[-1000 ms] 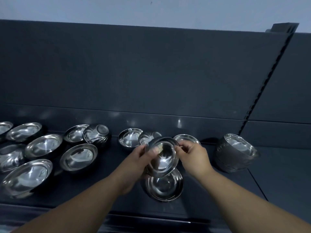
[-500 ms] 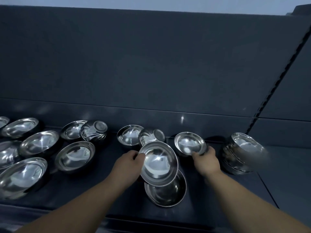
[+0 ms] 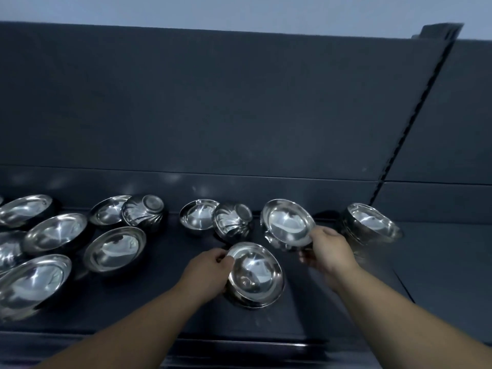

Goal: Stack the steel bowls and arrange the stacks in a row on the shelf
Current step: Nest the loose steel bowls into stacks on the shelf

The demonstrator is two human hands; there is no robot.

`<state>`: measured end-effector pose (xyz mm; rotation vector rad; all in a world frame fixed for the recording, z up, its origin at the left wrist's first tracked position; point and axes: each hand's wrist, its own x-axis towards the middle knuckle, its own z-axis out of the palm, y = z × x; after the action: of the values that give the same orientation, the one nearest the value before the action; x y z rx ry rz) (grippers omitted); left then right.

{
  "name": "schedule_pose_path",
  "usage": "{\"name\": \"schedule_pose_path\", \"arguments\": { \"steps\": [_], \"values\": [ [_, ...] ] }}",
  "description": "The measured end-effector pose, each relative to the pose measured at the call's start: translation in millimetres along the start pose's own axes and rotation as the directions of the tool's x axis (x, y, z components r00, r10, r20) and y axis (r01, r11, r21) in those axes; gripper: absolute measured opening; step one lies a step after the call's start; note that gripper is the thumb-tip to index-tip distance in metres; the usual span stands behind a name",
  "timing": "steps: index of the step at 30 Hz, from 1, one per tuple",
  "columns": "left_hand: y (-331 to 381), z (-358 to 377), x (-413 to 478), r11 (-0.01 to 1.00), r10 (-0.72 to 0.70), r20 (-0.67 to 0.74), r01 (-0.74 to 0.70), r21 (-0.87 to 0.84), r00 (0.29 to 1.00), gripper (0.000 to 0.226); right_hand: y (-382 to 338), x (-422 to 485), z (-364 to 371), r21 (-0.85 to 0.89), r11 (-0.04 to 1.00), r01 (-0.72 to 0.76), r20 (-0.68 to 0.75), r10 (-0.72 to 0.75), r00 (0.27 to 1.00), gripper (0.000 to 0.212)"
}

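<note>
My left hand [image 3: 207,270] grips the left rim of a steel bowl [image 3: 255,274] that sits nested in another bowl on the dark shelf [image 3: 165,296]. My right hand [image 3: 328,250] holds a second steel bowl [image 3: 287,223] by its lower right rim, tilted toward me just above the shelf. A finished stack of bowls [image 3: 371,226] stands to the right of that hand. Several loose bowls lie to the left, among them two upturned fluted ones [image 3: 145,213] [image 3: 234,219].
The shelf's dark back panel [image 3: 213,115] rises right behind the bowls. A slotted upright [image 3: 407,123] runs diagonally at the right. The shelf's front edge [image 3: 239,344] lies under my forearms. Large shallow bowls [image 3: 32,282] crowd the left end.
My left hand lowered its bowl into the one lying on the shelf. My right hand took hold of the bowl behind it and lifted it, tilting it toward me.
</note>
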<state>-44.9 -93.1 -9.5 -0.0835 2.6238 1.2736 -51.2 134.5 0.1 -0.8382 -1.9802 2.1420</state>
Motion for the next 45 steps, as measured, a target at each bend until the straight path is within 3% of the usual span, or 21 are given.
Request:
{"name": "schedule_pose_path", "arguments": {
  "steps": [6,14,19,26,29,33,37,38,40,42,45],
  "values": [
    [-4,10,-6,0.943,-0.081,0.125,0.116,-0.311,0.989,0.03,3,-34,-7,-0.181,0.984,0.003,0.104,0.016,0.994,0.02],
    [-5,15,-18,0.848,-0.069,0.236,0.181,-0.498,0.969,0.035,21,-38,-7,-0.289,0.957,0.015,0.148,0.029,0.989,0.02],
    [-3,29,-15,0.816,-0.004,0.232,0.138,-0.562,0.973,0.037,26,-32,-12,-0.328,0.944,0.013,0.105,0.022,0.994,0.025],
    [18,53,-2,0.802,-0.017,0.201,0.133,-0.582,0.979,0.036,24,-12,-28,-0.353,0.931,0.094,0.061,-0.077,0.995,0.024],
    [31,60,7,0.789,-0.018,0.185,0.127,-0.601,0.983,0.033,24,-3,-35,-0.363,0.921,0.142,0.06,-0.129,0.99,0.055],
    [43,69,19,0.779,-0.019,0.189,0.133,-0.612,0.982,0.033,19,-1,-42,-0.333,0.925,0.181,0.092,-0.159,0.983,0.049],
    [46,74,26,0.845,-0.032,0.157,0.111,-0.523,0.987,0.036,22,8,-50,-0.337,0.92,0.201,0.127,-0.167,0.978,0.049],
    [45,72,30,0.906,-0.005,0.085,0.041,-0.422,0.996,0.035,23,10,-51,-0.346,0.917,0.201,0.13,-0.165,0.978,0.049],
    [41,65,39,0.988,0.141,-0.149,-0.149,-0.047,0.979,0.033,23,14,-52,-0.366,0.906,0.212,0.134,-0.174,0.976,0.048],
    [36,54,51,0.942,0.321,-0.305,-0.27,0.197,0.897,0.04,23,17,-54,-0.375,0.9,0.223,0.14,-0.183,0.973,0.048],
    [32,39,73,0.862,0.407,-0.286,-0.26,0.435,0.868,0.073,23,20,-57,-0.379,0.896,0.232,0.155,-0.185,0.97,0.05]
  ]
}}
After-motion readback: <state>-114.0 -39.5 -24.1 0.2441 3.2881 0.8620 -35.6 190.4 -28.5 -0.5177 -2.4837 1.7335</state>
